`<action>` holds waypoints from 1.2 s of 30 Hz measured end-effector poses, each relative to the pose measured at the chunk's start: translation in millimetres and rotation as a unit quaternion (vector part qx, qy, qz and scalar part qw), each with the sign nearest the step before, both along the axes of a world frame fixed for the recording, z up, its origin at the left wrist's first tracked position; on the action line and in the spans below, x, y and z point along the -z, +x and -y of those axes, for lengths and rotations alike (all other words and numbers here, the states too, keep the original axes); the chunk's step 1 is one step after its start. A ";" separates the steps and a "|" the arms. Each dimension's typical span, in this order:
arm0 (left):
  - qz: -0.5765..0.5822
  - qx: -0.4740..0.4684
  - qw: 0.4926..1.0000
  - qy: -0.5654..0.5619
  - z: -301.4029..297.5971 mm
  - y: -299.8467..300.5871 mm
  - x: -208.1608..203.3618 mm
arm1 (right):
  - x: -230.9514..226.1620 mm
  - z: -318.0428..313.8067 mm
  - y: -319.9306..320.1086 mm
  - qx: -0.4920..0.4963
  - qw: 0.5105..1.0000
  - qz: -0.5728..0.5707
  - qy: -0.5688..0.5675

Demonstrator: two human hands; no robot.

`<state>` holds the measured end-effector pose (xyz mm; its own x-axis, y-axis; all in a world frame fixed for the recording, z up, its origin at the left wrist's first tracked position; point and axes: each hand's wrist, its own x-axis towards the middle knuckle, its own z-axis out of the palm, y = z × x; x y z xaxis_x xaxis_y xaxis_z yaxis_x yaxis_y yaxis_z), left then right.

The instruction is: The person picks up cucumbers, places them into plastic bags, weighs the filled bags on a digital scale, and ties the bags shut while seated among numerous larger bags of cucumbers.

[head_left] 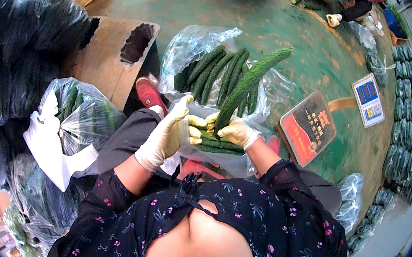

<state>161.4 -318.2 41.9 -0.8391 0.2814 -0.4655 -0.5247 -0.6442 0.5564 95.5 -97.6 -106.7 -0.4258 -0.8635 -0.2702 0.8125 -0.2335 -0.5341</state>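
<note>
My right hand [236,134], in a pale glove, grips the lower end of a long cucumber [255,78] that slants up and to the right. My left hand [168,133], gloved too, has its thumb up and its fingers curled round the edge of a clear plastic bag [207,156]. Several cucumbers [209,143] lie in this bag between my hands, partly hidden by the fingers. Just beyond it, a larger open plastic bag [189,40] holds a row of dark green cucumbers [205,71].
To the right stand a flat scale platform [309,126] and its display [369,100]. Bagged cucumbers [83,112] and tall stacked bundles [30,43] fill the left, beside a cardboard box [106,58]. More packed bundles [404,123] line the right wall. Another person's gloved hand [333,20] shows far right.
</note>
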 end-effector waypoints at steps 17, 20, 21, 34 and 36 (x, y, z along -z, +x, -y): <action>0.014 0.221 0.965 -0.140 -7.8 9.9 -12.6 | -6.2 -56.9 -106.7 0.240 0.901 -0.069 0.356; 0.056 0.211 0.969 -0.115 -9.9 4.6 -30.8 | 62.2 -87.5 -116.5 0.136 0.861 -0.045 0.488; 0.059 0.211 0.969 -0.114 -8.1 4.6 -29.3 | 73.5 -87.3 -112.1 0.121 0.867 -0.011 0.484; 0.038 0.215 0.958 -0.186 12.8 5.8 -8.8 | 153.9 109.9 -170.9 0.143 0.740 -0.173 0.634; 0.064 0.200 0.961 -0.180 15.4 4.0 -14.1 | 165.8 125.8 -180.1 0.280 0.814 -0.063 0.505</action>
